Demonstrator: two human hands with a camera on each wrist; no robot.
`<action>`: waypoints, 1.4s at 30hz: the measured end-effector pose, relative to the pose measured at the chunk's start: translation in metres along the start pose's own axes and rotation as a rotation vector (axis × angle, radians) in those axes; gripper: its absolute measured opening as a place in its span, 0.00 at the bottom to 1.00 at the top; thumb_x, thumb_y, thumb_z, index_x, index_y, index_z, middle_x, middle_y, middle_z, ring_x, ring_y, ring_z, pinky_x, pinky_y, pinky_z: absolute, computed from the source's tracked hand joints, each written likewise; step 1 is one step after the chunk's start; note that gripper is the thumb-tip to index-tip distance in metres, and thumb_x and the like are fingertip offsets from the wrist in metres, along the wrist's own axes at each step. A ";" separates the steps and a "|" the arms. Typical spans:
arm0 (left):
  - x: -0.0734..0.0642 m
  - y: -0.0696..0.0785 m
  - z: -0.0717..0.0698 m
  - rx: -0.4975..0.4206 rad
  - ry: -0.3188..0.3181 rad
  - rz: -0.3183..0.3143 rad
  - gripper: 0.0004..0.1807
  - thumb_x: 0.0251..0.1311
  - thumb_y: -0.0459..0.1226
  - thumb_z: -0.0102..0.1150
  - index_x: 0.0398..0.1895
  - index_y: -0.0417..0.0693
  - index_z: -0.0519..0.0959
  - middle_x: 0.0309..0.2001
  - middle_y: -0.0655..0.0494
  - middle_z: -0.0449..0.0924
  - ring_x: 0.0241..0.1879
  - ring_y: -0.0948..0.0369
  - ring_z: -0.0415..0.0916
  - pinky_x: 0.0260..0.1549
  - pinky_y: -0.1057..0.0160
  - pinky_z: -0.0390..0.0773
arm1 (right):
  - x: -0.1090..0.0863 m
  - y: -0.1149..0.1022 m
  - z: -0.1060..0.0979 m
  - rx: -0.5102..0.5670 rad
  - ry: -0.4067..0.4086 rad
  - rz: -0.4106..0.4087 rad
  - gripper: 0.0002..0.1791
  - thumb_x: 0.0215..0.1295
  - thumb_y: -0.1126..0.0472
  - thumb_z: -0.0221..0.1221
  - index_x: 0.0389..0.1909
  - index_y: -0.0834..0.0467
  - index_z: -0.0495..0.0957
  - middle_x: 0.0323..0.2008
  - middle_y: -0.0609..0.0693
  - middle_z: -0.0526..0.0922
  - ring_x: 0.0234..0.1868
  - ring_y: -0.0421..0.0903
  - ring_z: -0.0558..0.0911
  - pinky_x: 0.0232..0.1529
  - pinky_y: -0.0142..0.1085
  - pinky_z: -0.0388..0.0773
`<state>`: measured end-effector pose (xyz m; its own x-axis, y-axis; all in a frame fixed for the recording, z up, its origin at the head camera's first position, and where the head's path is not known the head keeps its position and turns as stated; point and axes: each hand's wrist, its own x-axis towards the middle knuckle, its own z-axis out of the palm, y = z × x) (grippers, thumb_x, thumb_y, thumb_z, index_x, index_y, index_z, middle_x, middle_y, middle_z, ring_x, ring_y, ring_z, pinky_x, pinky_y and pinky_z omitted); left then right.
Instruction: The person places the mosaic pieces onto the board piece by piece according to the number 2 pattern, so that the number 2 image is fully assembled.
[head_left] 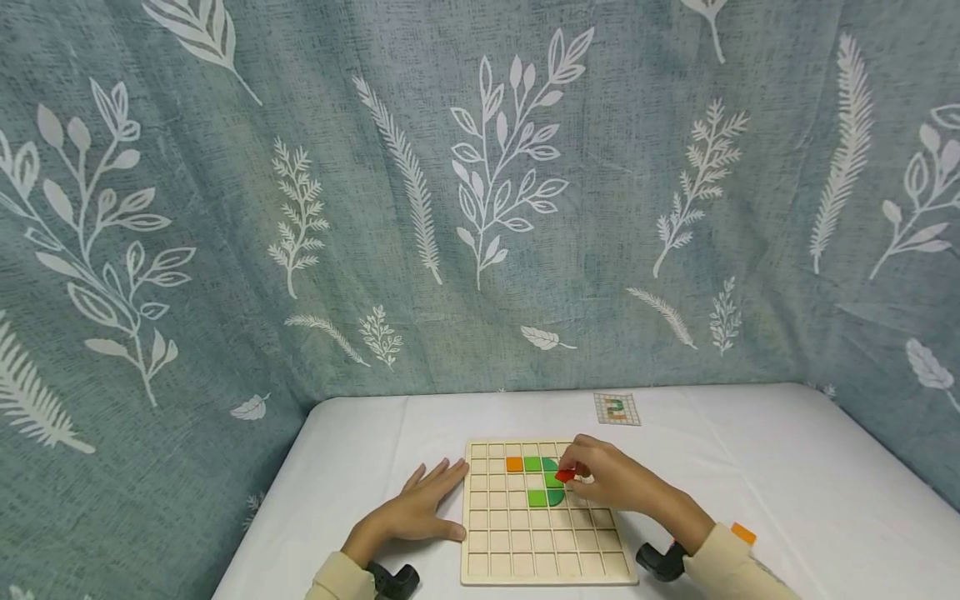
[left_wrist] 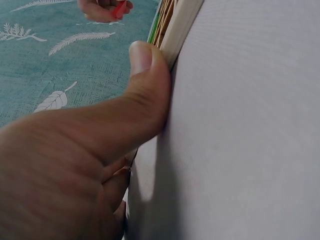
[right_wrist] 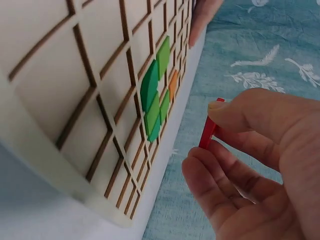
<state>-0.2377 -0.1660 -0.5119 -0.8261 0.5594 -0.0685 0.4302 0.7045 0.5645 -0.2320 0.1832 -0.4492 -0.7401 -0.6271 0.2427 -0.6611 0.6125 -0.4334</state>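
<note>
- The right hand (head_left: 611, 475) pinches the red piece (head_left: 565, 476) between thumb and fingers; the left hand (head_left: 420, 510) is farther off, fingers straight and spread at the gridded board's (head_left: 501, 567) nine o'clock edge.
- The key relation, I judge: seen from the head, the piece overlaps the green square (head_left: 551, 481) at its two o'clock, yet the right wrist view shows it apart from the board, long edge running seven to one o'clock.

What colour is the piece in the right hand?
Red; the piece shows best in the right wrist view.
</note>
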 end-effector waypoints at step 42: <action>-0.002 0.002 -0.001 -0.004 -0.004 -0.018 0.59 0.51 0.62 0.68 0.80 0.48 0.51 0.81 0.51 0.48 0.81 0.48 0.39 0.77 0.39 0.31 | 0.046 -0.024 0.048 0.020 -0.180 -0.048 0.06 0.63 0.63 0.68 0.40 0.55 0.84 0.38 0.44 0.79 0.35 0.32 0.76 0.37 0.26 0.79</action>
<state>-0.2358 -0.1659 -0.5092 -0.8324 0.5481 -0.0823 0.4135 0.7131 0.5662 -0.2444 0.1167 -0.4695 -0.6727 -0.7325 0.1050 -0.6912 0.5712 -0.4427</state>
